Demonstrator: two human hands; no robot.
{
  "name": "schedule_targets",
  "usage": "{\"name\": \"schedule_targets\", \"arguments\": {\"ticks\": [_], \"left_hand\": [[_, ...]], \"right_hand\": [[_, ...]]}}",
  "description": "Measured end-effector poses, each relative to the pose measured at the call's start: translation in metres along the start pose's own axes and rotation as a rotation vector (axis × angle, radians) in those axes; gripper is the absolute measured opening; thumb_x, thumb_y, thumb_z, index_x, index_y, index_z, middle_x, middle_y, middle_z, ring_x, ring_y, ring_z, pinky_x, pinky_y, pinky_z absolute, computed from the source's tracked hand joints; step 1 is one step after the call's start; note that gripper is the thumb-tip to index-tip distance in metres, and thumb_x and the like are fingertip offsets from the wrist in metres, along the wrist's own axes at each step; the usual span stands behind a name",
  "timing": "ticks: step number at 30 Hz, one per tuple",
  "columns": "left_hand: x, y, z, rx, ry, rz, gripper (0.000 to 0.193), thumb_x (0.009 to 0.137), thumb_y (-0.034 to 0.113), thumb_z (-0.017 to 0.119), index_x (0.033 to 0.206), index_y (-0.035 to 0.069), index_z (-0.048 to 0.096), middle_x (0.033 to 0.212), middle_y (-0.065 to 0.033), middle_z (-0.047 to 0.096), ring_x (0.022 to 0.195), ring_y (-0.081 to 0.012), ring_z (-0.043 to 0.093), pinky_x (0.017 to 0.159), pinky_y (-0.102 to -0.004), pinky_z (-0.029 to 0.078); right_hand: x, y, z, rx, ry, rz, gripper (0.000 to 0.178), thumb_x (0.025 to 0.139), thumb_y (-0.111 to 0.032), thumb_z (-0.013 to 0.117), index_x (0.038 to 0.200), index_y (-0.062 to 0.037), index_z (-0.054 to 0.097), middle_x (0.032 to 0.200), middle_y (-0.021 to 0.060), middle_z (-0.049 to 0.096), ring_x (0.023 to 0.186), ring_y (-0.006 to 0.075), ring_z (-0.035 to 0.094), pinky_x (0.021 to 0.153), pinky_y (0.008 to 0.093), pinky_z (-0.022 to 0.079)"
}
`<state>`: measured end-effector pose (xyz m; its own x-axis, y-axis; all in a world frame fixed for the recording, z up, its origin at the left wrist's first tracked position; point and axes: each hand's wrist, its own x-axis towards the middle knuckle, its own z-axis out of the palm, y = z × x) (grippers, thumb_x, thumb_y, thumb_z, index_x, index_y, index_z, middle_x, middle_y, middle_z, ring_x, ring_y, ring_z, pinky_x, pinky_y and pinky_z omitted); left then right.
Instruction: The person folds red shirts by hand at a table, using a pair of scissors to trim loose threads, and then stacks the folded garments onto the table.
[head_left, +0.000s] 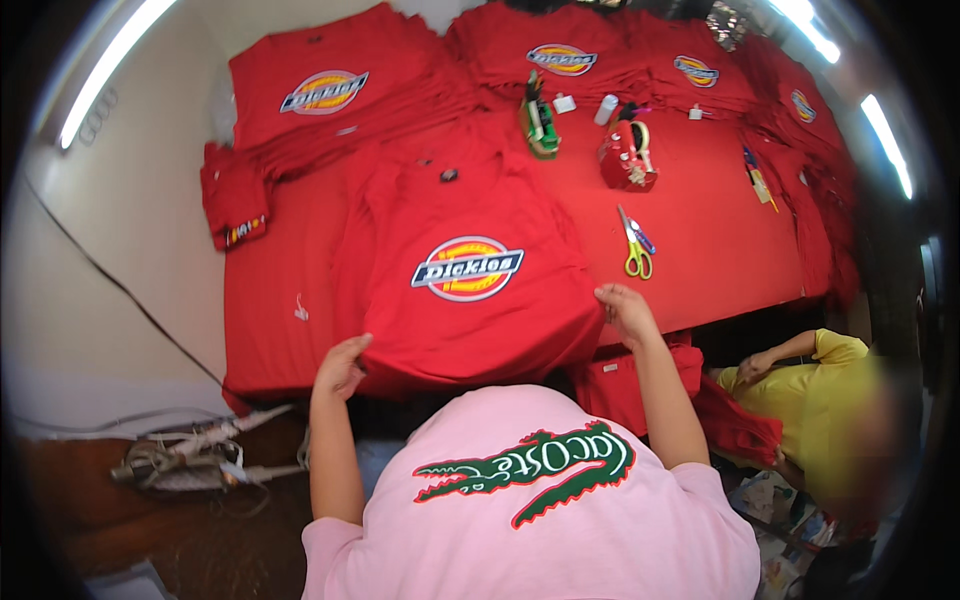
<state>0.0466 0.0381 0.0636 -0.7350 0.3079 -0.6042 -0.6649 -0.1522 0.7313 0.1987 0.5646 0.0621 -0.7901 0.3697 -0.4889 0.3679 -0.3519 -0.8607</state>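
Note:
A red shirt (480,215) with a round yellow and blue printed badge lies spread before me on a red-covered table (700,240). Its neck points away from me and its lower edge hangs toward my body. My left hand (342,368) pinches the near left corner of the hem. The near right corner is gripped between the fingers of my right hand (627,312). Between the two hands the cloth is drawn out wide, with soft folds near the hem. To the right of the shirt lie yellow-handled scissors (636,250) beside a small blue tool.
Stacks of red shirts (340,90) line the far side. A green tape dispenser (540,125) and a red holder (628,160) stand mid-table. A folded red garment (235,195) lies at left. Someone in yellow (810,400) sits at right. Cables (200,455) hang at lower left.

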Motion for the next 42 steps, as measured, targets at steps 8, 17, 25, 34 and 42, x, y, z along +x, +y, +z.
{"name": "schedule_targets", "arguments": {"ticks": [8, 17, 25, 34, 42], "left_hand": [[-0.074, 0.22, 0.091, -0.141, -0.146, 0.86, 0.033, 0.11, 0.025, 0.053, 0.132, 0.003, 0.063, 0.13, -0.0127, 0.07, 0.124, -0.0244, 0.065, 0.108, -0.0407, 0.05], [-0.073, 0.225, 0.068, -0.043, -0.161, 0.709, 0.018, 0.106, 0.016, 0.061, 0.12, 0.006, 0.065, 0.11, -0.0048, 0.073, 0.103, -0.0138, 0.069, 0.095, -0.0336, 0.053], [-0.062, 0.285, 0.141, 0.029, -0.192, 0.861, 0.012, 0.107, 0.019, 0.061, 0.102, 0.008, 0.064, 0.096, 0.0005, 0.069, 0.089, -0.0074, 0.064, 0.08, -0.0264, 0.053], [0.118, 0.438, 0.255, 0.163, -0.191, 0.875, 0.037, 0.096, 0.036, 0.076, 0.12, 0.009, 0.066, 0.116, 0.0028, 0.07, 0.121, -0.0221, 0.065, 0.095, -0.0288, 0.046], [0.204, 0.492, 0.377, 0.259, -0.222, 1.091, 0.035, 0.098, 0.03, 0.073, 0.118, 0.001, 0.07, 0.109, -0.0058, 0.073, 0.108, -0.0177, 0.069, 0.091, -0.0318, 0.052]], "right_hand": [[-0.069, -0.238, 0.049, 0.477, -0.26, -0.951, 0.019, 0.106, -0.012, 0.057, 0.12, -0.0027, 0.064, 0.115, 0.007, 0.073, 0.104, 0.0138, 0.068, 0.093, 0.0307, 0.053], [-0.09, -0.2, 0.015, 0.065, -0.018, -0.584, 0.008, 0.103, -0.01, 0.063, 0.107, -0.0049, 0.068, 0.1, -0.0025, 0.069, 0.092, 0.0046, 0.063, 0.084, 0.0232, 0.051], [-0.095, -0.319, -0.02, 0.195, 0.317, -0.838, 0.013, 0.101, -0.013, 0.068, 0.111, -0.0088, 0.074, 0.092, -0.0069, 0.069, 0.078, 0.0012, 0.06, 0.069, 0.0199, 0.046], [0.107, -0.498, -0.072, -0.131, 0.189, -0.777, 0.035, 0.101, -0.038, 0.066, 0.121, -0.0081, 0.068, 0.126, 0.0116, 0.073, 0.119, 0.0224, 0.069, 0.096, 0.0321, 0.051], [0.219, -0.59, -0.124, -0.128, -0.372, -0.985, 0.051, 0.11, -0.029, 0.046, 0.147, 0.0061, 0.046, 0.143, 0.0249, 0.059, 0.134, 0.0306, 0.057, 0.11, 0.0408, 0.048]]}}
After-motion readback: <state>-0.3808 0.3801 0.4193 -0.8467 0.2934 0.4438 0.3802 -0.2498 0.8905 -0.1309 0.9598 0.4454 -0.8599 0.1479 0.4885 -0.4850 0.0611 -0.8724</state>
